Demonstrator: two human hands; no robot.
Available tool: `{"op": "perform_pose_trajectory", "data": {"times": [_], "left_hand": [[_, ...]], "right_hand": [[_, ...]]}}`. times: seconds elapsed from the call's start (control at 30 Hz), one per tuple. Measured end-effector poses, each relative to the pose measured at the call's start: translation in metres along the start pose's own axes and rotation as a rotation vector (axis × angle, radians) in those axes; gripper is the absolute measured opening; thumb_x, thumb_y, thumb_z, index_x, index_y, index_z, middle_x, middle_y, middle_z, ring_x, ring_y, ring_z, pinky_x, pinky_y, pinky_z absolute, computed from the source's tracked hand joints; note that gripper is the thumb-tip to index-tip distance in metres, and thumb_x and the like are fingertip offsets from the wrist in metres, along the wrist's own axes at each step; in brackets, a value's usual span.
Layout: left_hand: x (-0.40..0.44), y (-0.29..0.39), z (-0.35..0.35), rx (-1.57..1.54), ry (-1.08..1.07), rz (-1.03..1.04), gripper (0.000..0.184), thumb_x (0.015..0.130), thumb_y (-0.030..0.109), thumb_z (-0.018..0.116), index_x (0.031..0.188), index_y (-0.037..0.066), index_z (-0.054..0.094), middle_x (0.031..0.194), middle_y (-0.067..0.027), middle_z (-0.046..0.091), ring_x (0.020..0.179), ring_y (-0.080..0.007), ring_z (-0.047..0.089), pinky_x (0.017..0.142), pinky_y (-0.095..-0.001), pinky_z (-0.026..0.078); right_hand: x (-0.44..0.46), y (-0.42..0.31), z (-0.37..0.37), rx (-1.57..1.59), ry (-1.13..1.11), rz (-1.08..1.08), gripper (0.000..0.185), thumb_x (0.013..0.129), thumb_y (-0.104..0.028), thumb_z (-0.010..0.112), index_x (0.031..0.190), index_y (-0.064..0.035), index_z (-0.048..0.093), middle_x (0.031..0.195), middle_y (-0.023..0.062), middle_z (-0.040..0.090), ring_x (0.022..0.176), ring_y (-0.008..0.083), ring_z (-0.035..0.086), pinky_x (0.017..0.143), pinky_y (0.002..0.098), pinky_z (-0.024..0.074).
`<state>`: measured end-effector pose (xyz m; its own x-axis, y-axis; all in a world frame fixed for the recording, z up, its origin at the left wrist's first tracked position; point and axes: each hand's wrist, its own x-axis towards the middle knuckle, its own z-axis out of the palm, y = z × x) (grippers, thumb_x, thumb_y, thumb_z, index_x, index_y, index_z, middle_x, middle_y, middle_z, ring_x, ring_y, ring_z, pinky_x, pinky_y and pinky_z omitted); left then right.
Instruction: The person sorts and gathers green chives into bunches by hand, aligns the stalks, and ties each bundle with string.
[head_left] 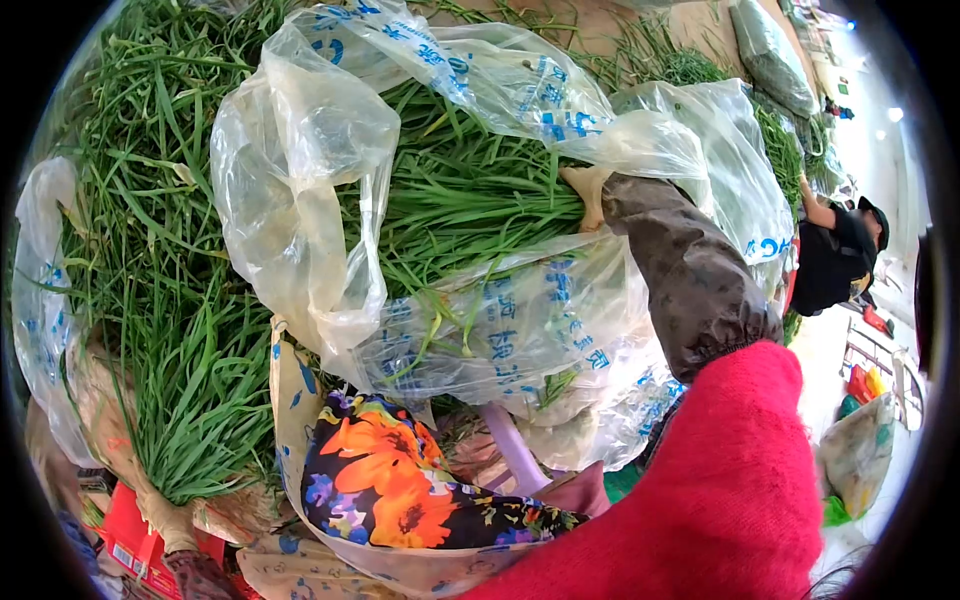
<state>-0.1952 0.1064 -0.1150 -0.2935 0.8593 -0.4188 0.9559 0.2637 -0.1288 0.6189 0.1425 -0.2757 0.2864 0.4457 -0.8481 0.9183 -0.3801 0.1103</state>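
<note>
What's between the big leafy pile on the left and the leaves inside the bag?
The head view shows the bag's crumpled plastic rim between the leafy pile and the bagged leaves.

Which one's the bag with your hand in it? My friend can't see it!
Find the big red sleeve, then follow it up past the brown cuff to the right hand. The crinkly clear bag with blue writing surrounds it. Only this bag has that hand in its open mouth, at long green leaves.

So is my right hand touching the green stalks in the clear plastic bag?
Touching. The head view shows your right hand directly against the gathered ends of the green stalks, with no gap visible.
</note>
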Motion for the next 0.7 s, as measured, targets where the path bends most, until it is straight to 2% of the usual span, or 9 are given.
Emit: {"op": "perform_pose_trajectory", "data": {"times": [0.07, 0.17, 0.23, 0.3, 0.37, 0.47, 0.5, 0.67, 0.7], "left_hand": [[0.007, -0.012, 0.008, 0.041, 0.018, 0.048, 0.12, 0.044, 0.016, 0.088, 0.147, 0.027, 0.028, 0.13, -0.0021, 0.044, 0.115, -0.0241, 0.044, 0.111, -0.0398, 0.036], [0.012, -0.032, 0.021, -0.196, 0.0, -0.062, 0.128, 0.037, 0.009, 0.088, 0.148, 0.028, 0.026, 0.136, -0.0028, 0.043, 0.116, -0.0253, 0.044, 0.107, -0.0371, 0.04], [0.007, -0.014, 0.01, 0.116, -0.001, -0.038, 0.127, 0.039, 0.011, 0.088, 0.148, 0.029, 0.026, 0.14, -0.0036, 0.041, 0.117, -0.0256, 0.044, 0.107, -0.0376, 0.039], [0.008, -0.015, 0.014, 0.075, -0.006, -0.076, 0.127, 0.039, 0.011, 0.088, 0.148, 0.029, 0.025, 0.139, -0.004, 0.043, 0.117, -0.0268, 0.045, 0.106, -0.038, 0.04], [0.008, -0.015, 0.019, 0.022, -0.01, -0.115, 0.127, 0.039, 0.01, 0.088, 0.148, 0.029, 0.025, 0.137, -0.0045, 0.044, 0.116, -0.0281, 0.046, 0.104, -0.0384, 0.041], [0.004, -0.013, 0.017, -0.001, 0.1, -0.004, 0.127, 0.039, 0.009, 0.088, 0.148, 0.03, 0.025, 0.136, -0.0049, 0.045, 0.114, -0.0287, 0.047, 0.104, -0.0388, 0.041], [0.001, -0.007, 0.01, 0.053, 0.085, 0.002, 0.127, 0.04, 0.008, 0.088, 0.148, 0.029, 0.024, 0.137, -0.0053, 0.045, 0.115, -0.0289, 0.046, 0.104, -0.0379, 0.04], [-0.004, 0.018, 0.006, 0.05, 0.098, -0.015, 0.118, 0.045, 0.01, 0.087, 0.146, 0.026, 0.029, 0.135, -0.0047, 0.043, 0.118, -0.0256, 0.044, 0.11, -0.0401, 0.037], [0.0, 0.019, 0.008, -0.194, 0.08, -0.153, 0.113, 0.046, 0.012, 0.087, 0.144, 0.024, 0.033, 0.132, -0.0045, 0.044, 0.117, -0.0242, 0.044, 0.111, -0.0436, 0.036]], "right_hand": [[-0.065, -0.025, -0.035, -0.265, -0.074, -0.152, 0.083, 0.058, -0.031, 0.082, 0.13, -0.0108, 0.047, 0.106, 0.017, 0.065, 0.102, 0.0351, 0.062, 0.085, 0.0391, 0.0501], [-0.083, -0.037, -0.046, -0.409, -0.077, -0.164, 0.082, 0.058, -0.032, 0.081, 0.129, -0.0093, 0.048, 0.105, 0.018, 0.065, 0.102, 0.0358, 0.061, 0.085, 0.0401, 0.0504], [-0.068, -0.032, -0.032, -0.46, -0.069, -0.155, 0.079, 0.058, -0.031, 0.081, 0.127, -0.0096, 0.05, 0.104, 0.0184, 0.065, 0.102, 0.0361, 0.061, 0.085, 0.0404, 0.0504], [-0.059, -0.02, -0.012, -0.515, -0.056, -0.143, 0.077, 0.058, -0.03, 0.08, 0.126, -0.0098, 0.051, 0.104, 0.0187, 0.065, 0.102, 0.0363, 0.061, 0.085, 0.0406, 0.0504], [-0.061, -0.002, 0.004, -0.171, 0.275, -0.389, 0.068, 0.058, -0.028, 0.079, 0.119, -0.0081, 0.056, 0.104, 0.0195, 0.065, 0.101, 0.0362, 0.061, 0.083, 0.0413, 0.0507], [-0.055, -0.014, -0.006, -0.351, 0.08, -0.164, 0.057, 0.061, -0.026, 0.076, 0.112, -0.0067, 0.059, 0.102, 0.0196, 0.065, 0.1, 0.0361, 0.062, 0.081, 0.0414, 0.0509], [-0.047, -0.012, -0.014, -0.422, -0.083, -0.211, 0.051, 0.065, -0.029, 0.073, 0.109, -0.006, 0.061, 0.096, 0.0192, 0.067, 0.095, 0.0364, 0.063, 0.08, 0.0413, 0.0509], [-0.115, -0.045, -0.023, -0.475, 0.026, -0.209, 0.051, 0.068, -0.032, 0.071, 0.109, -0.0036, 0.058, 0.087, 0.0179, 0.068, 0.085, 0.0356, 0.066, 0.079, 0.0416, 0.051], [-0.126, -0.044, -0.017, -0.448, 0.082, -0.181, 0.053, 0.068, -0.032, 0.071, 0.111, -0.0035, 0.056, 0.087, 0.0171, 0.068, 0.085, 0.0354, 0.066, 0.079, 0.0414, 0.051]]}}
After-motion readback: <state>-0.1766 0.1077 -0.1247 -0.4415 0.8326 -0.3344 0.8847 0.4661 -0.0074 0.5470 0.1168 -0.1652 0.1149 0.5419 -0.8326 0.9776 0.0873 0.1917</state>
